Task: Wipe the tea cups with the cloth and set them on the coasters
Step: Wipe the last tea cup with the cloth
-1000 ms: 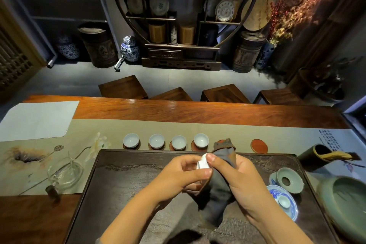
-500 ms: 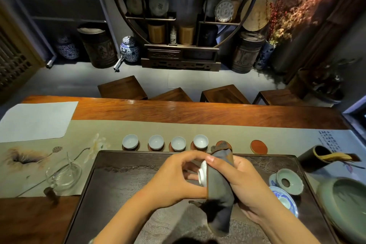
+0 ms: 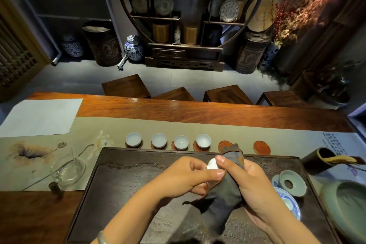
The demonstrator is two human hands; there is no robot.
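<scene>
Four tea cups [image 3: 133, 139] are already sitting on coasters in a row along the far edge of the dark tray [image 3: 122, 184], on the runner covering the surface. Two red coasters [image 3: 261, 147] toward the right end of that row are still waiting bare, the nearer one [image 3: 223, 144] partly hidden behind the cloth [image 3: 221, 200]. A fifth cup [image 3: 213, 164] is being wiped above the middle of the tray: the left hand [image 3: 188, 178] is pinching it with curled fingers, and the right hand [image 3: 255, 188] is gripping the dark cloth, its thumb pressing the fabric against the cup. By the look of it, the work is past halfway; this cup is yet to be placed. A sixth cup is not clearly showing, so I cannot tell whether the last coaster will be filled.
</scene>
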